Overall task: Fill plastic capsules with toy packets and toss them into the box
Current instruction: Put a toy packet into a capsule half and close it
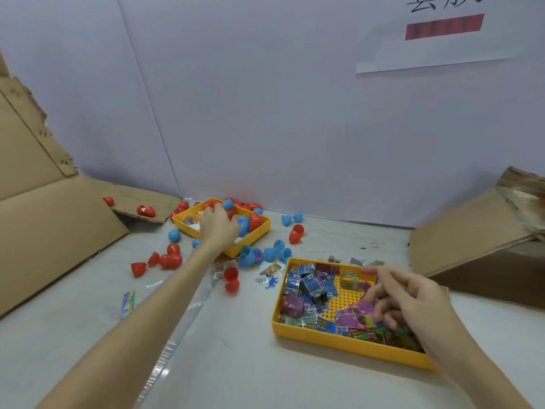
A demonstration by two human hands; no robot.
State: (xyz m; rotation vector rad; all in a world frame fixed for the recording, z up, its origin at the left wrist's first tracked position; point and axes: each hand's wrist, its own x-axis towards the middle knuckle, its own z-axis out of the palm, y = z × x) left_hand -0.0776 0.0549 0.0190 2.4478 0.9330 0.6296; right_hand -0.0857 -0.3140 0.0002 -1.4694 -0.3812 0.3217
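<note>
My left hand (219,224) reaches into the far yellow tray (264,228), which holds red and blue capsule halves; its fingers curl down among them, and what they touch is hidden. My right hand (404,296) hovers over the near yellow tray (321,335) full of toy packets (312,286), fingers loosely spread and blurred, with nothing clearly held. Several red capsule halves (169,259) and blue capsule halves (277,252) lie scattered on the table between the trays.
A large cardboard box (44,214) lies open at the left with a few red capsules (146,211) on its flap. Another cardboard box (477,237) stands at the right. A white wall closes the back. A loose packet (128,304) lies near the left front.
</note>
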